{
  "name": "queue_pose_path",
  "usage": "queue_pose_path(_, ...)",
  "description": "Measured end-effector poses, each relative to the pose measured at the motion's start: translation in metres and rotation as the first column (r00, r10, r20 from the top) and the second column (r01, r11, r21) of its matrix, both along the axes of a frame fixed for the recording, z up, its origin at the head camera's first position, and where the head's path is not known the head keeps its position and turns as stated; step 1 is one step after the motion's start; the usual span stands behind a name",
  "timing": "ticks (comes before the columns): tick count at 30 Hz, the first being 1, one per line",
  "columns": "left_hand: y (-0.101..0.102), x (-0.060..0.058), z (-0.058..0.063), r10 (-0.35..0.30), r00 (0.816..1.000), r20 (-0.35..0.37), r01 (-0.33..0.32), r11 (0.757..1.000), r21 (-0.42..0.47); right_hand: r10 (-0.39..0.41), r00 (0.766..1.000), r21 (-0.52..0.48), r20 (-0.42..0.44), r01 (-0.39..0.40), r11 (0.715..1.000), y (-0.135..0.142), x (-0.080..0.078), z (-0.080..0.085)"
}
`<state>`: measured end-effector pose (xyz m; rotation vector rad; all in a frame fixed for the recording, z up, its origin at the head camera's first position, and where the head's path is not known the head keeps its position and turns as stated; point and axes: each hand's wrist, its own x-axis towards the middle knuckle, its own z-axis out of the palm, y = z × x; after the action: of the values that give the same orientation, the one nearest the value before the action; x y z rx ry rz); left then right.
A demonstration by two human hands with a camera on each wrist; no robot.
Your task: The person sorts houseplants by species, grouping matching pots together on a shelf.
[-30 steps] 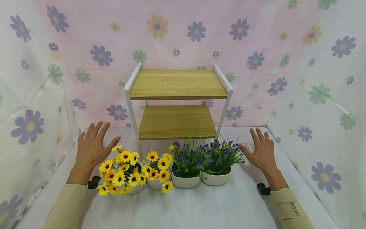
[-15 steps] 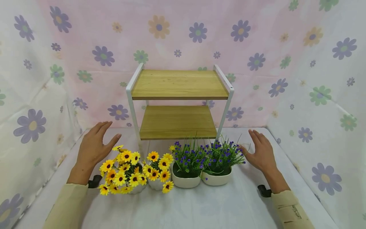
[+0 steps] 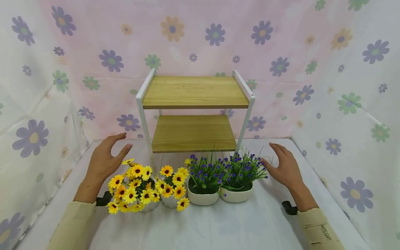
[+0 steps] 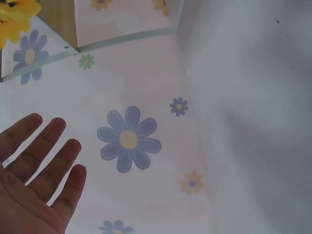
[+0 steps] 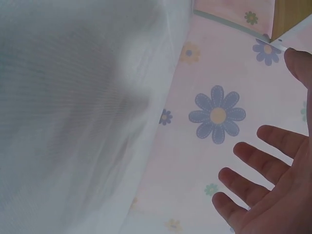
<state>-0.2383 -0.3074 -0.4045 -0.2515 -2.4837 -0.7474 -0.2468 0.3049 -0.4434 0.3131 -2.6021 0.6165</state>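
My left hand is held at the left of the flower row, fingers relaxed and slightly bent, with nothing in it. Nearest to it is a pot of yellow daisy-like flowers; a smaller pot of yellow flowers stands beside that. To their right come two cream pots of purple-flowered grass, a first pot and a second pot. My right hand hovers at the right end, its thumb by the outermost grass blades, also holding nothing. In both wrist views, the left fingers and right fingers are spread apart.
Behind the pots stands a two-tier rack with white side frames, a wooden top shelf and a lower shelf. A white cloth covers the table. Flower-printed curtains enclose the back and sides.
Both hands have turned from palm down to more sideways, palms facing inward, and their fingers have curved a little. The pots and rack have stayed in place.
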Motion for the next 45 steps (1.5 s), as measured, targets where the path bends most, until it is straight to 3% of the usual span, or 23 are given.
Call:
queue_pose_path(5, 0.004, 0.002, 0.003, -0.05, 0.998, -0.043, 0.053, 0.996, 0.067, 0.018, 1.0, 0.001, 0.017, -0.018, 1.0, -0.002, 0.001, 0.004)
queue_pose_path(12, 0.012, 0.005, 0.009, -0.127, 0.987, -0.098, 0.136, 0.986, 0.092, 0.076, 0.997, -0.007, 0.007, -0.076, 0.997, -0.005, 0.002, 0.008)
queue_pose_path(18, 0.021, 0.006, 0.014, -0.181, 0.97, -0.161, 0.2, 0.974, 0.108, 0.176, 0.98, -0.023, 0.095, -0.175, 0.984, -0.007, 0.004, 0.011)
queue_pose_path(22, 0.029, 0.006, 0.019, -0.225, 0.957, -0.183, 0.248, 0.962, 0.116, 0.301, 0.941, -0.039, 0.157, -0.299, 0.954, -0.007, 0.003, 0.01)
queue_pose_path(28, 0.042, 0.009, 0.026, -0.26, 0.951, -0.168, 0.282, 0.951, 0.126, 0.462, 0.858, -0.149, 0.224, -0.438, 0.887, -0.008, 0.003, 0.006)
queue_pose_path(31, 0.047, 0.009, 0.029, -0.274, 0.95, -0.15, 0.294, 0.946, 0.134, 0.494, 0.809, -0.224, 0.319, -0.442, 0.868, -0.007, 0.007, 0.007)
queue_pose_path(36, 0.052, 0.011, 0.03, -0.311, 0.942, -0.126, 0.328, 0.934, 0.14, 0.467, 0.734, -0.251, 0.492, -0.395, 0.884, -0.008, 0.018, 0.012)
queue_pose_path(40, 0.056, 0.012, 0.03, -0.331, 0.936, -0.121, 0.347, 0.926, 0.148, 0.441, 0.708, -0.241, 0.552, -0.371, 0.897, -0.013, 0.023, 0.015)
queue_pose_path(45, 0.06, 0.012, 0.031, -0.379, 0.917, -0.122, 0.397, 0.896, 0.2, 0.514, 0.67, -0.31, 0.536, -0.41, 0.858, -0.02, 0.024, 0.01)
